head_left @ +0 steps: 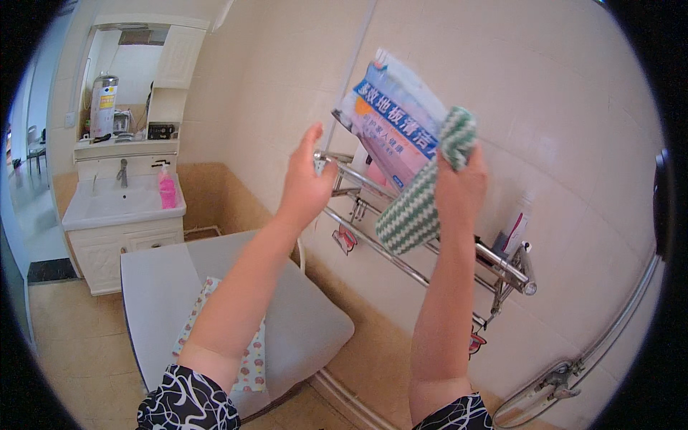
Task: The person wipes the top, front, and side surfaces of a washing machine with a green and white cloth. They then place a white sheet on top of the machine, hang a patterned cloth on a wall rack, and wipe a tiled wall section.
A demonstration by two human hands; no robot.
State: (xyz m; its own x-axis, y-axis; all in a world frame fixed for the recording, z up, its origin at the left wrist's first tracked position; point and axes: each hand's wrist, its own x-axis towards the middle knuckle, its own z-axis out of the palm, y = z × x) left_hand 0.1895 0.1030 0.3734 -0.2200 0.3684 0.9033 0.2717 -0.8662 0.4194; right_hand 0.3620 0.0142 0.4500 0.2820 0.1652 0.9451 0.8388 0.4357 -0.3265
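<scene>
A green-and-white striped cloth (411,215) is gripped near its top by my right hand (463,180), and its lower part hangs over the chrome wall rack (505,266). A blue and pink plastic packet (395,126) bearing printed writing stands tilted behind the cloth. Whether my right hand also touches the packet is hidden. My left hand (309,180) is raised at the left end of the rack, thumb and fingers apart, with nothing visible in it. A small part of the rack's end shows between thumb and fingers; contact there is unclear.
Below my left arm, a patterned cloth (252,355) lies on a grey-white padded board (306,317). Toiletry tubes (513,231) stand on the rack's right end. A shower mixer (559,379) is at lower right. The washbasin (102,201) holds a pink pump bottle (167,191).
</scene>
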